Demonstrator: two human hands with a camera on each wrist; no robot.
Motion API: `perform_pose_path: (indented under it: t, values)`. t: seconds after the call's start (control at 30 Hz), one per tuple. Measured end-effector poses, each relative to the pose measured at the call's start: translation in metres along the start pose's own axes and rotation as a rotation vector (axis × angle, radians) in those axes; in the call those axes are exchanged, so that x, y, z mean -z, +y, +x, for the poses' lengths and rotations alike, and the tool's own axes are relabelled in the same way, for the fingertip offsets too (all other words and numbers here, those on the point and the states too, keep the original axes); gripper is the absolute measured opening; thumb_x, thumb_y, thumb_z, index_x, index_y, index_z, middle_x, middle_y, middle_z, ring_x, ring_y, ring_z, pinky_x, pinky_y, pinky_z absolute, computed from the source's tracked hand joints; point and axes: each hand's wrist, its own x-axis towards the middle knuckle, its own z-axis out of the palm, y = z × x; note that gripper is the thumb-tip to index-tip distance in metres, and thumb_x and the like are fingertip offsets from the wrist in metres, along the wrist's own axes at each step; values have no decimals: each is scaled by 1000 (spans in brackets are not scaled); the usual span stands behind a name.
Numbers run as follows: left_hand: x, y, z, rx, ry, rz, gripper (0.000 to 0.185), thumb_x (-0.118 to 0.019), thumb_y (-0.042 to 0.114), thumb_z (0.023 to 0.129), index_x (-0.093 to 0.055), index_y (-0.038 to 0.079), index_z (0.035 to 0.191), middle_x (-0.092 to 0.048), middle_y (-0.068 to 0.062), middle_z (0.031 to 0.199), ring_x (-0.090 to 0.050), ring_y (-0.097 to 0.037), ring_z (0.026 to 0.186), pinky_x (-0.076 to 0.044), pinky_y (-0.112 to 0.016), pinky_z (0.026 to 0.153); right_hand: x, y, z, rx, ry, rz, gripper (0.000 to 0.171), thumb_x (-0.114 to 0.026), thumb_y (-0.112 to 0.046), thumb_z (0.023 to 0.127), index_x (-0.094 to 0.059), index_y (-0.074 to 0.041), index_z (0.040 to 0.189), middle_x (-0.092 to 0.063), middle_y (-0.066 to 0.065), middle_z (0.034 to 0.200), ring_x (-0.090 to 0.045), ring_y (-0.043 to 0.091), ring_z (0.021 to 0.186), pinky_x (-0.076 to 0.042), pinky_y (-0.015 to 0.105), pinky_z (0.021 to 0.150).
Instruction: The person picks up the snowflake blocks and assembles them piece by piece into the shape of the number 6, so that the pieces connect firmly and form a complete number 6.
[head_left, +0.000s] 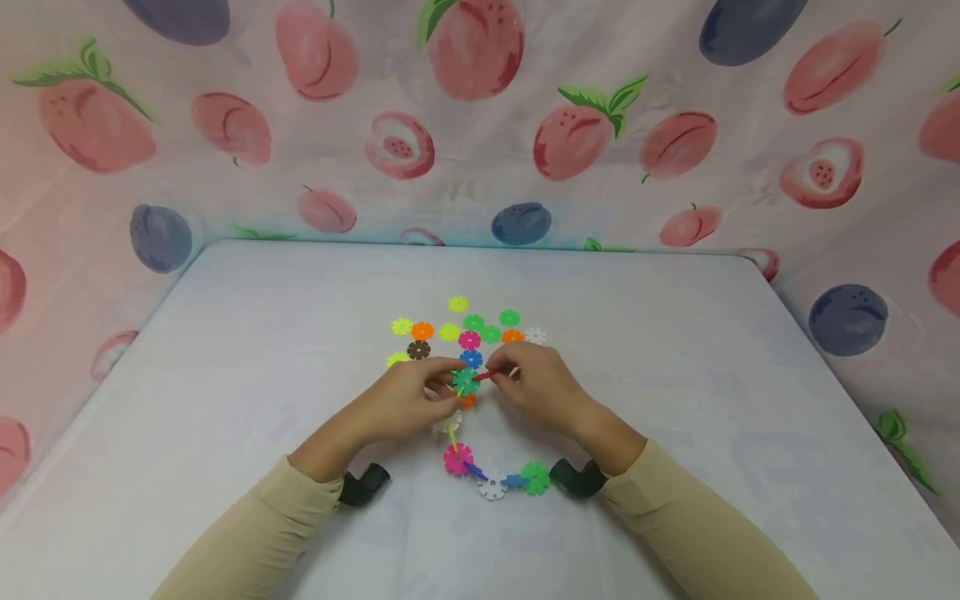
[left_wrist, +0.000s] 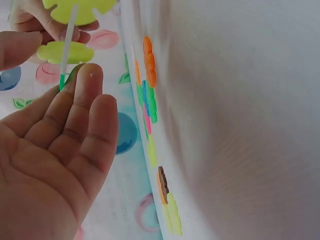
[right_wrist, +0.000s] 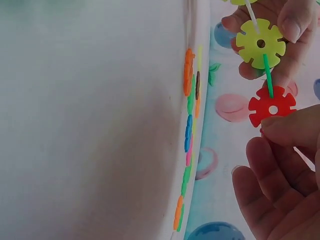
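Observation:
My left hand (head_left: pixel 412 398) holds a chain of slotted plastic snowflake discs between thumb and fingers. A green disc (head_left: pixel 466 382) of the chain shows at its fingertips. The thumb is at the edge of a yellow disc (right_wrist: pixel 245 42) in the right wrist view. My right hand (head_left: pixel 536 383) pinches a red disc (right_wrist: pixel 258 106) by thumb and forefinger. The red disc meets an edge-on green disc (right_wrist: pixel 268 77), which slots into the yellow one. Below the hands the chain runs through a pink disc (head_left: pixel 452 467) and a white disc (head_left: pixel 487 493) to a green end disc (head_left: pixel 536 488).
Loose discs lie beyond the hands, among them a brown disc (head_left: pixel 413 351), a blue disc (head_left: pixel 471 359) and a white disc (head_left: pixel 536 334). A black bent piece sits at each wrist. Fruit-printed cloth (head_left: pixel 465 192) hangs behind the white table (head_left: pixel 675 333).

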Motion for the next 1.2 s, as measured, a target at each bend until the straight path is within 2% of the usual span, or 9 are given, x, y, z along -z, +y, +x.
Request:
perform_pose_path:
  t: [0.13, 0.27, 0.43, 0.63, 0.73, 0.83, 0.93, 1.07, 1.2]
  values:
    - [1, 1, 0, 17, -2, 9, 43, -57, 9, 92, -61, 4, 135, -68, 0, 104, -64, -17, 97, -55, -32, 83, 1, 1, 0, -13, -15, 4, 10, -72, -1, 88, -72, -4, 98, -70, 3, 93, -67, 19, 87, -57, 33, 78]
    - [2, 1, 0, 39, 5, 2, 42, -56, 12, 93, -62, 6, 134, -68, 0, 105, -63, -18, 99, -54, -34, 85, 0, 3, 0, -36, -35, -3, 11, -73, -2, 88, -72, -4, 99, -70, 2, 93, -66, 19, 87, -57, 34, 79]
    - [1, 1, 0, 22, 4, -14, 45, -66, 20, 93, -61, 6, 135, -67, -1, 103, -64, -17, 95, -55, -33, 81, 0, 2, 0, -20, -19, 5, 11, -74, -2, 88, -72, -3, 99, -71, 2, 91, -67, 19, 87, -57, 35, 79]
    - [-5, 4, 4, 0, 14, -1, 55, -77, 14, 87, -57, 3, 137, -63, -1, 91, -61, -15, 79, -53, -28, 62, -1, 0, 1, 1, -3, 29, 9, -73, -2, 88, -72, -3, 97, -72, 3, 91, -68, 19, 86, -57, 34, 78]
    - [-7, 6, 6, -4, 41, 28, 53, -78, 8, 84, -59, 1, 133, -63, -1, 94, -58, -15, 73, -51, -28, 58, -1, -1, 0, 4, -2, 34, 10, -73, -2, 88, -72, -4, 98, -72, 2, 91, -68, 18, 85, -57, 33, 78]
    - [-9, 7, 7, -9, 61, 59, 51, -79, 7, 83, -61, 1, 130, -64, -2, 104, -57, -15, 73, -52, -27, 60, 0, -1, 0, 4, -2, 36, 10, -73, -2, 88, -72, -4, 98, -72, 2, 91, -68, 18, 85, -57, 32, 77]
    - [-8, 7, 6, 15, 58, 36, 46, -74, 11, 88, -61, 3, 131, -66, -1, 107, -59, -15, 78, -52, -29, 63, -1, -1, 0, -6, -3, 39, 10, -73, -3, 88, -71, -4, 98, -72, 2, 91, -68, 18, 85, -57, 32, 78]
    - [-6, 6, 4, 79, 52, -47, 36, -57, 18, 98, -63, 10, 133, -67, 2, 107, -60, -18, 87, -51, -33, 69, -1, -1, 0, -34, -10, 35, 10, -73, -4, 89, -71, -5, 98, -72, 2, 92, -68, 18, 85, -57, 32, 78]
    - [-4, 5, 3, 89, 54, -70, 38, -44, 18, 99, -64, 12, 131, -64, 0, 111, -56, -20, 98, -48, -36, 77, -2, 0, 0, -51, -16, 30, 11, -74, -5, 88, -71, -5, 99, -72, 2, 93, -67, 18, 85, -57, 32, 78]
